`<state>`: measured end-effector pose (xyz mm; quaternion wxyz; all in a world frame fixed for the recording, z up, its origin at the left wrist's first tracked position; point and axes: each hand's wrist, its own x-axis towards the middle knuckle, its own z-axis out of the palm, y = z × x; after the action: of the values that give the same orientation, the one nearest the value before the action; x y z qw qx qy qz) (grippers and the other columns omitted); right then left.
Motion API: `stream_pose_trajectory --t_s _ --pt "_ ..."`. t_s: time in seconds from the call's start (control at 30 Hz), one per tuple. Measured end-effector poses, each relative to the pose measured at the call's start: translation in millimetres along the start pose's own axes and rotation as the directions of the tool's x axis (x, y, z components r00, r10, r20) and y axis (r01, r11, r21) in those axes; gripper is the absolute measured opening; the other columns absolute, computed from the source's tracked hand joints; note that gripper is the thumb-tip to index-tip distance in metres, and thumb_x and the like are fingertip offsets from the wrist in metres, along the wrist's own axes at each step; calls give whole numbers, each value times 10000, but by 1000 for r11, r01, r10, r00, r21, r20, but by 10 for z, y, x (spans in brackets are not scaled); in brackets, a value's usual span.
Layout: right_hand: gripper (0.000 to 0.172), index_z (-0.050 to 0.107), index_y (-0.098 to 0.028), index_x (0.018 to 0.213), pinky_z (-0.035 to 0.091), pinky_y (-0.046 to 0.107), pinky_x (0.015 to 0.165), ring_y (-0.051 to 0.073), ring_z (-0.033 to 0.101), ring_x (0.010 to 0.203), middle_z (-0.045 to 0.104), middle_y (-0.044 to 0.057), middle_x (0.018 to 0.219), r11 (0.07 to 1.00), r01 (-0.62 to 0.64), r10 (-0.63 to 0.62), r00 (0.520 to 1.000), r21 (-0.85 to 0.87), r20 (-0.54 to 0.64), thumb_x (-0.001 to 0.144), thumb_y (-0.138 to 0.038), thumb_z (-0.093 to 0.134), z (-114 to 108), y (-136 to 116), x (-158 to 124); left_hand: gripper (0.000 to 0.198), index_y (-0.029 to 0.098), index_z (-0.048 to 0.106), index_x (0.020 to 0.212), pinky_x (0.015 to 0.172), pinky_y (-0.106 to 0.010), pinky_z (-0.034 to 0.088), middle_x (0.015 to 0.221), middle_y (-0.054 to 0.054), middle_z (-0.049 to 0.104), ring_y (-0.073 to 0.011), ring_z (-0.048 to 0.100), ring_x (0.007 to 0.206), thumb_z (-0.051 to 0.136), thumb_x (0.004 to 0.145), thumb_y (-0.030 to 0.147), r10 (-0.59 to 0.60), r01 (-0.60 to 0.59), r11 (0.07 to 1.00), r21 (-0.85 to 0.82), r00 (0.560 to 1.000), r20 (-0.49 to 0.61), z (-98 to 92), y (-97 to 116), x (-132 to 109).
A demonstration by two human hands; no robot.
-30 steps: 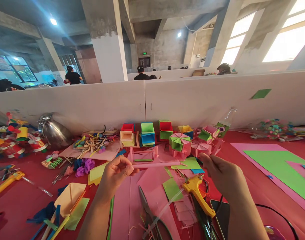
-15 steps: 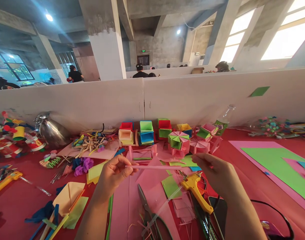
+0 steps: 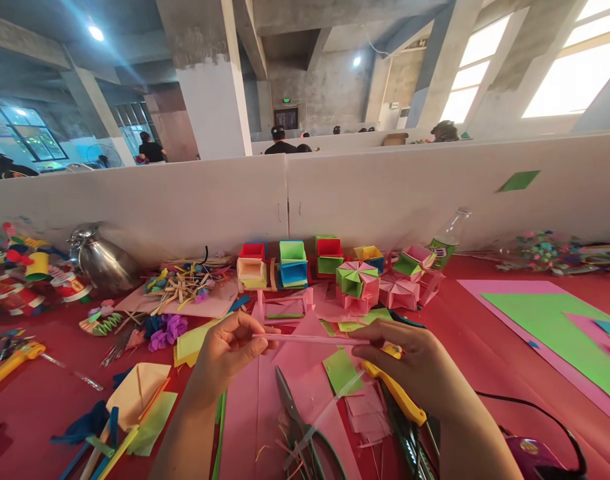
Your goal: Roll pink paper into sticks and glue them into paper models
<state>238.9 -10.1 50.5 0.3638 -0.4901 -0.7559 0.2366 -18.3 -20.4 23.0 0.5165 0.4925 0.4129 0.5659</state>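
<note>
A narrow pink paper strip point(image 3: 309, 339) stretches level between my two hands, above the table. My left hand point(image 3: 239, 343) pinches its left end between thumb and fingers. At the other end, the thumb and fingers of my right hand point(image 3: 399, 350) close on the strip. Beneath lie pink paper sheets point(image 3: 245, 413), a pair of scissors point(image 3: 305, 423) and a green paper square point(image 3: 343, 371). A yellow glue gun point(image 3: 402, 397) rests partly hidden under my right hand, its clear glue stick point(image 3: 329, 410) lying across the scissors.
Folded paper boxes point(image 3: 293, 263) and pink-green paper wheels point(image 3: 357, 287) line the back, before a white partition point(image 3: 209, 207). A steel jug point(image 3: 102, 260) stands left, a bottle point(image 3: 447, 240) right. Coloured sheets point(image 3: 549, 327) lie at right. Another glue gun point(image 3: 15, 363) is far left.
My right hand has moved left and slightly down, and its fingers have closed on the strip's right end. My left hand keeps its hold almost in place.
</note>
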Motion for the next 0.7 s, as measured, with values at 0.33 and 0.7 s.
stream_pose_trajectory --t_s 0.33,0.7 --pt "243 700 -258 939 503 273 699 169 619 783 689 27 864 999 27 -29 997 24 66 767 -397 598 5 -7 -18 199 152 679 834 657 -301 544 764 -75 714 -206 679 701 689 693 291 -62 50 995 85 988 142 -46 -36 -2" --pt "319 639 -254 1081 501 286 725 155 607 768 680 26 855 999 51 -52 991 13 121 785 -358 577 67 -70 -15 235 172 683 920 717 -284 514 817 -78 713 -204 673 782 660 730 308 -176 110 965 237 944 280 -57 -93 -3"
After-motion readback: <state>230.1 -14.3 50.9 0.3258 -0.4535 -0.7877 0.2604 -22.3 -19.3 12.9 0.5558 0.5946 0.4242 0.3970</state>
